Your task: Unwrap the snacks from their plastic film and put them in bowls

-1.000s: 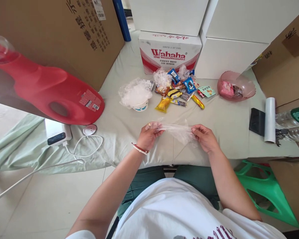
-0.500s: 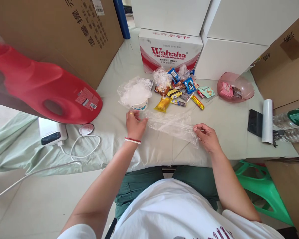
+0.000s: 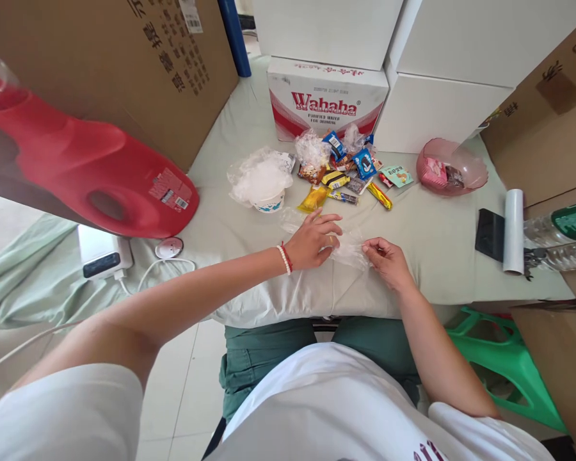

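A thin clear plastic bag lies crumpled on the cloth near the front edge. My right hand pinches its right end between thumb and fingertips. Over the bag's middle is my left hand, wearing a ring and bracelets, its fingers apart and slightly bent; part of the bag is hidden beneath it. Just beyond, a yellow snack packet sits at the front of a heap of small wrapped snacks. To the left stands a white paper bowl with crumpled clear plastic over it.
A Wahaha carton stands behind the snacks. On the right are a pink bowl with packets, a plastic film roll and bottles. A large red jug and a white power bank are on the left.
My left hand has let go of the bag's left end and moved right across it, towards my right hand. The bag is more bunched. My right hand keeps its pinch.
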`<action>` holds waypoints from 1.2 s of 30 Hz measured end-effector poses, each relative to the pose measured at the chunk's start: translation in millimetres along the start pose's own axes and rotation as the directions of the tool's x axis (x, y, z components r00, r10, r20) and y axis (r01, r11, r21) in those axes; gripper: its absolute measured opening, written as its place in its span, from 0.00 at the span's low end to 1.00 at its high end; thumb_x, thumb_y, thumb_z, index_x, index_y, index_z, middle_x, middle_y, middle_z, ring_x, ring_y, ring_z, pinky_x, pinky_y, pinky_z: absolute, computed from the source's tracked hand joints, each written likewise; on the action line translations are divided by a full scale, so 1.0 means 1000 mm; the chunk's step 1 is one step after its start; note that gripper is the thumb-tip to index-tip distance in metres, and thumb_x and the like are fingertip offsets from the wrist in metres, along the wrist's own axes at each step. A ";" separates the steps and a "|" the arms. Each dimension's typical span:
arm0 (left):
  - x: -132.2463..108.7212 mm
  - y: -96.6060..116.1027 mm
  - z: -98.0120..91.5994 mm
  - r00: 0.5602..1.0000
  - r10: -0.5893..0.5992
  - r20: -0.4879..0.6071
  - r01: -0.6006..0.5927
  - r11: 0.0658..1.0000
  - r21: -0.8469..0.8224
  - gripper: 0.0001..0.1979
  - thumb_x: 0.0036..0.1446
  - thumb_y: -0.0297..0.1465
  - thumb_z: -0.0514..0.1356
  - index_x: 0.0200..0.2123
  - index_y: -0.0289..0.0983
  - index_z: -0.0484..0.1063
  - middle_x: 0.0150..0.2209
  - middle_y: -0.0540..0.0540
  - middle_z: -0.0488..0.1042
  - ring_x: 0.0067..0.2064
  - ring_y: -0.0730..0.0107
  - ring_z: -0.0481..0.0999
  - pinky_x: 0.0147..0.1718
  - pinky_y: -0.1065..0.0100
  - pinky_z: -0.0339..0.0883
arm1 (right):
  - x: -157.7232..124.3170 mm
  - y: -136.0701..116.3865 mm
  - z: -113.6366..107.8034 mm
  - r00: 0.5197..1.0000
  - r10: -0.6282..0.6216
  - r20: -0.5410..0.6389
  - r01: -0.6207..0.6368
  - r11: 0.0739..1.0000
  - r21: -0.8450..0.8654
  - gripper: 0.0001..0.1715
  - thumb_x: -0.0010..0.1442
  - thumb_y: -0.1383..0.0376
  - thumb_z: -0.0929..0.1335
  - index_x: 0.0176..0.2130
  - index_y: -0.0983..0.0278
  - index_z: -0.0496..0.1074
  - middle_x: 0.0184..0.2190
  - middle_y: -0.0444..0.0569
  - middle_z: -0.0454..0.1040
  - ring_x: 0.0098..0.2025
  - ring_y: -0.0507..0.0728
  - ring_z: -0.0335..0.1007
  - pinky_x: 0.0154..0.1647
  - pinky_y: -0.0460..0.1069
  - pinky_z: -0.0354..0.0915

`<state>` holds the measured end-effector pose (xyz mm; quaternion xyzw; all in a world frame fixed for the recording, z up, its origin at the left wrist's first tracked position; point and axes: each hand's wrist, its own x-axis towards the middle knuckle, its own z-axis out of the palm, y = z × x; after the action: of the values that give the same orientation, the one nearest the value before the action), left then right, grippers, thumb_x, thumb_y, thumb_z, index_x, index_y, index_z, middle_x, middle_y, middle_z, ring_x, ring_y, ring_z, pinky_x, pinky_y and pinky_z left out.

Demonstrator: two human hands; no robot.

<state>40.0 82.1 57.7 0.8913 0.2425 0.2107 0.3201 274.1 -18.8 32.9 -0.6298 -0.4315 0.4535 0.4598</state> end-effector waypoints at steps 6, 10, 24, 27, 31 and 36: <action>-0.048 0.009 -0.014 0.980 0.166 0.112 -0.158 0.984 -0.078 0.03 0.54 0.30 0.60 0.32 0.44 0.74 0.47 0.40 0.80 0.59 0.52 0.76 0.64 0.45 0.62 | 0.008 0.014 -0.004 0.988 0.016 -0.154 0.004 0.992 0.124 0.20 0.53 0.48 0.76 0.34 0.60 0.72 0.29 0.41 0.71 0.30 0.51 0.68 0.31 0.47 0.68; -0.088 0.013 -0.005 0.987 0.112 0.111 -0.114 0.993 0.012 0.03 0.56 0.34 0.59 0.32 0.42 0.72 0.48 0.38 0.79 0.49 0.53 0.78 0.55 0.49 0.68 | 0.014 0.016 -0.006 0.980 0.131 -0.151 -0.089 0.963 0.253 0.25 0.50 0.47 0.76 0.35 0.59 0.68 0.33 0.43 0.75 0.31 0.52 0.72 0.28 0.47 0.70; -0.092 0.031 0.021 0.927 -0.373 -0.036 0.366 0.880 0.302 0.08 0.57 0.37 0.64 0.37 0.40 0.77 0.56 0.41 0.77 0.57 0.49 0.72 0.53 0.48 0.62 | 0.010 0.025 -0.017 0.992 0.113 -0.057 -0.100 0.974 0.203 0.20 0.50 0.54 0.76 0.40 0.58 0.72 0.30 0.41 0.73 0.29 0.52 0.70 0.31 0.48 0.71; -0.109 0.028 0.010 0.973 -0.230 -0.009 0.222 0.927 0.302 0.06 0.59 0.35 0.62 0.37 0.40 0.76 0.57 0.41 0.77 0.59 0.50 0.72 0.57 0.47 0.58 | 0.010 0.028 -0.026 0.990 0.121 -0.075 -0.104 0.975 0.199 0.23 0.49 0.53 0.77 0.42 0.59 0.73 0.31 0.41 0.73 0.30 0.51 0.72 0.33 0.48 0.72; -0.127 0.027 0.004 0.991 -0.128 0.030 0.119 0.971 0.206 0.20 0.69 0.42 0.53 0.28 0.39 0.74 0.52 0.42 0.81 0.61 0.53 0.72 0.60 0.51 0.57 | 0.011 0.033 -0.029 0.992 0.104 -0.069 -0.091 0.982 0.167 0.22 0.50 0.52 0.77 0.41 0.59 0.73 0.31 0.42 0.74 0.30 0.52 0.72 0.35 0.49 0.73; -0.111 0.032 0.019 0.896 -0.433 -0.097 0.439 0.833 0.336 0.26 0.73 0.39 0.46 0.25 0.39 0.72 0.35 0.42 0.81 0.44 0.59 0.79 0.48 0.55 0.64 | 0.012 0.033 -0.026 0.996 0.083 -0.031 -0.079 0.992 0.099 0.21 0.51 0.51 0.76 0.40 0.59 0.74 0.33 0.44 0.75 0.30 0.53 0.72 0.36 0.51 0.75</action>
<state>-28.6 -11.3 41.5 0.8530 0.4753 0.0936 0.1943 306.0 -19.5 2.7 -0.6314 -0.3747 0.4812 0.4789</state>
